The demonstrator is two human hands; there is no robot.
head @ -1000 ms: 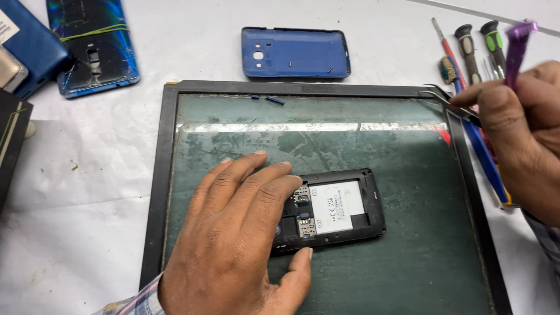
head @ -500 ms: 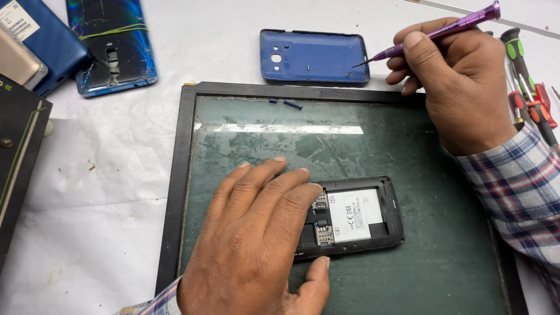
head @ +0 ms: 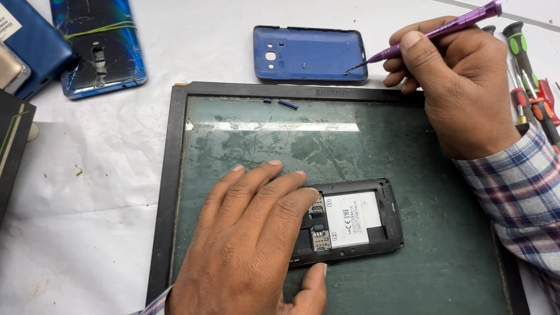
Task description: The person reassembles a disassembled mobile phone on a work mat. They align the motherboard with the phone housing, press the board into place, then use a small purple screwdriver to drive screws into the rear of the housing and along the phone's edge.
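My left hand (head: 251, 245) lies flat on the left half of an opened black phone (head: 356, 219) with its back off, pinning it to a black-framed glass work pad (head: 175, 175). My right hand (head: 461, 87) grips a purple screwdriver (head: 443, 29) at the upper right. Its tip touches the inside of a blue phone back cover (head: 309, 52) that lies just beyond the pad's far edge. A tiny screw seems to lie in that cover near the tip.
A cracked blue phone (head: 99, 46) bound with a rubber band lies at the upper left beside a blue box (head: 29, 46). A dark box (head: 11, 146) sits at the left edge. Several screwdrivers (head: 531, 87) lie at the right. Two small blue bits (head: 283, 104) rest on the pad.
My right hand picked the purple screwdriver from the tools at the right and carried it left, bringing its tip down into the blue back cover. My left hand stayed on the phone.
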